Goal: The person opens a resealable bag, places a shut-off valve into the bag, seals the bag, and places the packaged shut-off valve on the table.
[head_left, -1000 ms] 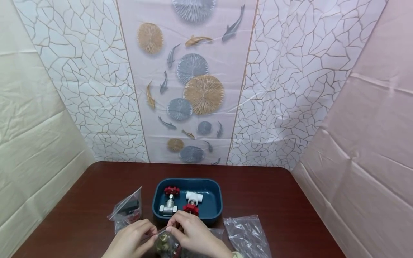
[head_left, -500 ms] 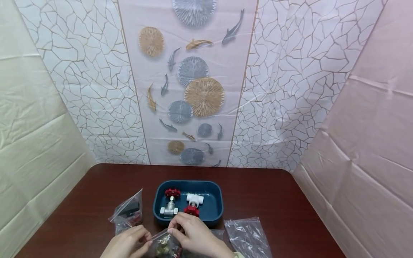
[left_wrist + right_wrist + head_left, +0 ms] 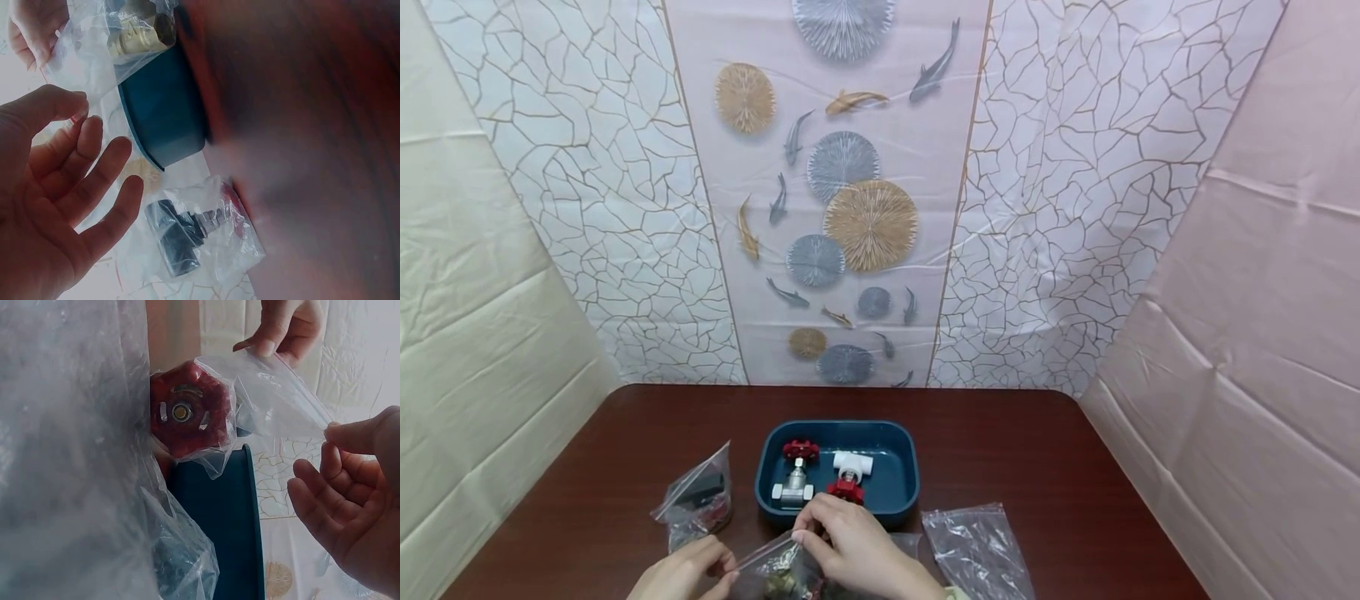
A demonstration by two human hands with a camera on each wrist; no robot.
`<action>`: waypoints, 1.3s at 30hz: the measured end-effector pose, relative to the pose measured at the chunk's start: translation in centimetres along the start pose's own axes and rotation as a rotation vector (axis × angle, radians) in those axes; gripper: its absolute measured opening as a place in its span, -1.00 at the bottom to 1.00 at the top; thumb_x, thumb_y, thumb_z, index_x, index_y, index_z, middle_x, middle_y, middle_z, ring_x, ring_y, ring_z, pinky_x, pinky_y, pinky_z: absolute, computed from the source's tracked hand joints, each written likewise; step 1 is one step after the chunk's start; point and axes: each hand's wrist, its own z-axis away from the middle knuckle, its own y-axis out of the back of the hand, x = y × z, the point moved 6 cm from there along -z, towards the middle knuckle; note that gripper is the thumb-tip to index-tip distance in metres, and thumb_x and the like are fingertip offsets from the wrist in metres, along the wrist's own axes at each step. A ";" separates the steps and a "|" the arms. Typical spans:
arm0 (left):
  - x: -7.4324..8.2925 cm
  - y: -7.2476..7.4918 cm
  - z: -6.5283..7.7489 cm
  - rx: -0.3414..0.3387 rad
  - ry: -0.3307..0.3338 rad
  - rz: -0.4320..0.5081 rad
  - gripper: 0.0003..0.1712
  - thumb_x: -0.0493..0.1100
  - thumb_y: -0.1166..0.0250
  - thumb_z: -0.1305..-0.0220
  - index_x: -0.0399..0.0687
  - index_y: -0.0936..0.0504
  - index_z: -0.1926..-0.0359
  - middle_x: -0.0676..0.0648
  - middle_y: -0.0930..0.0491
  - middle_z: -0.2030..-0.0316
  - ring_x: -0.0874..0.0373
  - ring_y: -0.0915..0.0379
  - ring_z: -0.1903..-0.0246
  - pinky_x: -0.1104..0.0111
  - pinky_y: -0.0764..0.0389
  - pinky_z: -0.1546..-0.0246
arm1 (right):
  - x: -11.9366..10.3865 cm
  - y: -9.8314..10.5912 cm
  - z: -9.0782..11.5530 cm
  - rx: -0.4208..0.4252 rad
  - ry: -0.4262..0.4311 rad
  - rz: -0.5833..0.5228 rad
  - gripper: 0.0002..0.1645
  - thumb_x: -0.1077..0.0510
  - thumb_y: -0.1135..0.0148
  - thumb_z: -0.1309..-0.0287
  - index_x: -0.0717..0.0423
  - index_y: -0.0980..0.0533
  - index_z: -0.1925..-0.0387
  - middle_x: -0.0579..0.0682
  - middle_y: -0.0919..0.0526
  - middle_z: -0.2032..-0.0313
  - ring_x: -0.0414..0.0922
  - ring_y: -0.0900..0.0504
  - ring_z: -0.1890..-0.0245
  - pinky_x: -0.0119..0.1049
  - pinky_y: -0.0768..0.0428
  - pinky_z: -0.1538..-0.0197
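A clear zip bag (image 3: pixel 762 568) is stretched by its top edge between both hands at the table's near side. My left hand (image 3: pixel 688 570) pinches one end of that edge between thumb and index finger, its other fingers loosely bent. At the opposite end, my right hand (image 3: pixel 852 543) pinches the zip strip with thumb and index finger. Inside the bag lies a brass valve (image 3: pixel 142 36) with a red handwheel (image 3: pixel 190 412). Just beyond the hands stands a blue tray (image 3: pixel 891 471). It holds a metal valve (image 3: pixel 793 487) and a white valve (image 3: pixel 852 463), both with red handwheels.
To the left stands another clear bag (image 3: pixel 688 492) with a black valve (image 3: pixel 175 240) in it. A flat clear bag (image 3: pixel 977 550) lies on the dark red table (image 3: pixel 1030 450) at right. Part of one more clear bag (image 3: pixel 907 543) shows behind the right hand. Patterned cloth walls surround the table.
My left hand has moved left and toward the near edge, away from my right hand, drawing the bag's top edge out longer between them. The right hand has barely moved.
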 end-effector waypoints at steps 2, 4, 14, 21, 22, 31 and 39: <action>-0.3 -0.1 0.2 -0.017 0.015 0.009 -0.78 0.03 -0.37 -0.05 0.27 -0.45 0.50 0.40 -0.25 0.50 0.53 -0.21 0.49 0.48 -0.35 0.56 | 0.0 0.0 0.0 0.003 -0.001 -0.001 -0.87 -0.04 0.01 -0.34 -0.19 -0.45 0.29 -0.36 -0.40 0.39 -0.50 -0.34 0.47 -0.62 -0.35 0.42; -0.6 -0.2 0.4 -0.043 0.026 0.016 -0.78 0.04 -0.36 -0.06 0.28 -0.44 0.49 0.41 -0.24 0.50 0.53 -0.21 0.49 0.48 -0.34 0.57 | 0.1 0.0 0.0 0.002 -0.003 -0.004 -0.87 -0.04 0.00 -0.34 -0.19 -0.45 0.29 -0.36 -0.40 0.39 -0.49 -0.34 0.47 -0.62 -0.35 0.42; -0.4 -0.5 0.5 -0.097 -0.101 -0.035 -0.77 -0.05 -0.33 -0.12 0.26 -0.40 0.47 0.36 -0.15 0.51 0.52 -0.12 0.57 0.53 -0.21 0.64 | 0.0 0.3 0.1 -0.010 -0.008 -0.018 -0.86 -0.06 0.00 -0.33 -0.20 -0.47 0.30 -0.37 -0.40 0.40 -0.49 -0.34 0.47 -0.61 -0.36 0.41; 0.3 0.8 -0.1 -0.134 0.021 -0.031 -0.85 0.10 -0.26 -0.18 0.38 -0.45 0.46 0.38 -0.21 0.51 0.49 -0.17 0.56 0.47 -0.26 0.64 | 0.1 0.9 0.0 0.007 -0.009 -0.078 -0.89 -0.03 -0.03 -0.32 -0.18 -0.47 0.30 -0.34 -0.42 0.40 -0.46 -0.36 0.47 -0.58 -0.40 0.41; 0.5 1.1 -0.1 -0.092 0.014 -0.039 -0.85 0.10 -0.28 -0.16 0.40 -0.46 0.46 0.40 -0.22 0.51 0.48 -0.18 0.56 0.47 -0.27 0.63 | 0.2 1.0 0.0 0.009 -0.014 -0.091 -0.89 -0.03 -0.03 -0.32 -0.18 -0.47 0.29 -0.34 -0.42 0.39 -0.46 -0.36 0.47 -0.57 -0.40 0.42; 1.5 3.1 -0.7 0.227 0.013 -0.007 -0.66 -0.19 -0.49 0.13 0.45 -0.60 0.46 0.49 -0.38 0.44 0.55 -0.29 0.51 0.52 -0.37 0.57 | 1.3 1.0 0.1 -0.016 -0.075 -0.233 -0.85 -0.01 0.02 -0.35 -0.11 -0.45 0.23 -0.29 -0.46 0.37 -0.41 -0.43 0.43 -0.49 -0.47 0.38; 1.8 2.7 -0.9 0.217 -0.020 0.158 -0.74 -0.25 -0.44 0.03 0.28 -0.67 0.37 0.39 -0.53 0.41 0.49 -0.45 0.46 0.56 -0.44 0.49 | 2.0 0.7 0.2 -0.018 -0.137 -0.262 -0.88 -0.02 -0.06 -0.30 -0.12 -0.47 0.24 -0.30 -0.49 0.40 -0.38 -0.46 0.44 -0.47 -0.48 0.41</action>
